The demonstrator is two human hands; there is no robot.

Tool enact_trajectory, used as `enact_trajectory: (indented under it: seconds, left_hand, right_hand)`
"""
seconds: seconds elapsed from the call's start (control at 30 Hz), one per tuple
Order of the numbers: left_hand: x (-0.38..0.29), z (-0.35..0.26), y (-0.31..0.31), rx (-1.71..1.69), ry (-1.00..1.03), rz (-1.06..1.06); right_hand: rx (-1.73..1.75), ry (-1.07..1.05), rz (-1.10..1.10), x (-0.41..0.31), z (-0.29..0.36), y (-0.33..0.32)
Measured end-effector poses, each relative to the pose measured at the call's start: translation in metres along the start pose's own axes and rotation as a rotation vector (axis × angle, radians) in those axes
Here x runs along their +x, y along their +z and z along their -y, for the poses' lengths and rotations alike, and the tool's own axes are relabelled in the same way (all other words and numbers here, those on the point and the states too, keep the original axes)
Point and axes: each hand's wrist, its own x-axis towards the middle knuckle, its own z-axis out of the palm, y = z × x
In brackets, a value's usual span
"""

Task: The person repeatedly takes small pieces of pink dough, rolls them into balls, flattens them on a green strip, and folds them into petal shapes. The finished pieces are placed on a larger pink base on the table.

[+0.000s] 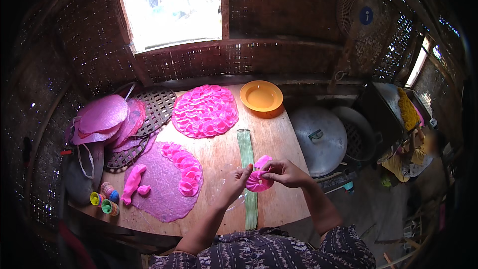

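Note:
A small ruffled ring of pink dough (259, 182) is held between my left hand (239, 183) and my right hand (285, 173), with the fingers of both pinching its edge. Behind it shows another bit of pink (263, 161), partly hidden by my right hand. Beneath my hands a strip of green leaf (246, 149) runs down the wooden table. To the left lies a flat purple-pink round sheet (160, 190), with a curved row of pink ruffled pieces (188, 173) along its right side. A twisted pink dough lump (134, 183) and a smaller lump (144, 189) rest on it.
A round covered in pink ruffles (205, 111) lies at the table's back, beside an orange bowl (261, 96). Stacked pink rounds (104, 114) and woven trays (157, 108) fill the left. A large lidded metal pot (317, 142) stands right; a person (418, 153) is farther right.

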Motion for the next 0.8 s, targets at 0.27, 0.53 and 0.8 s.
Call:
enact_trajectory:
  seconds: [0.27, 0.53, 0.8]
  left_hand:
    - [0.001, 0.000, 0.001, 0.037, 0.032, 0.051]
    - [-0.004, -0.007, 0.013, 0.043, 0.057, 0.068]
    - [-0.002, -0.004, 0.021, 0.118, 0.099, 0.065]
  right_hand:
    - [0.012, -0.026, 0.012, -0.003, -0.001, -0.001]
    - [0.069, -0.003, -0.043, -0.009, -0.003, 0.000]
    - [-0.080, 0.000, -0.237, -0.026, 0.008, 0.009]
